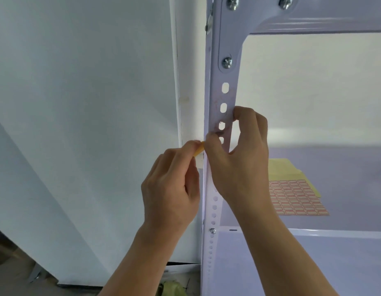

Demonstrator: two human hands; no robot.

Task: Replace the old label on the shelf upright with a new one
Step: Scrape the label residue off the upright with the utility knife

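A white slotted shelf upright [225, 97] runs down the middle of the view, with dark smudges of residue around its slots near my fingers. My right hand [241, 154] wraps the upright, thumb on its left edge and fingertips on its right edge. My left hand [174, 184] is just left of the upright and pinches a small yellow piece [199, 149], likely a label or its backing, between thumb and forefinger. A sheet of red-bordered labels [296, 197] lies on the shelf board behind my right hand.
Yellow backing sheets [281, 167] lie under the label sheet on the lilac shelf board [335, 159]. A white wall panel [78, 103] stands to the left. A bolted corner bracket [230, 28] tops the upright. Clutter lies on the floor [172, 287] below.
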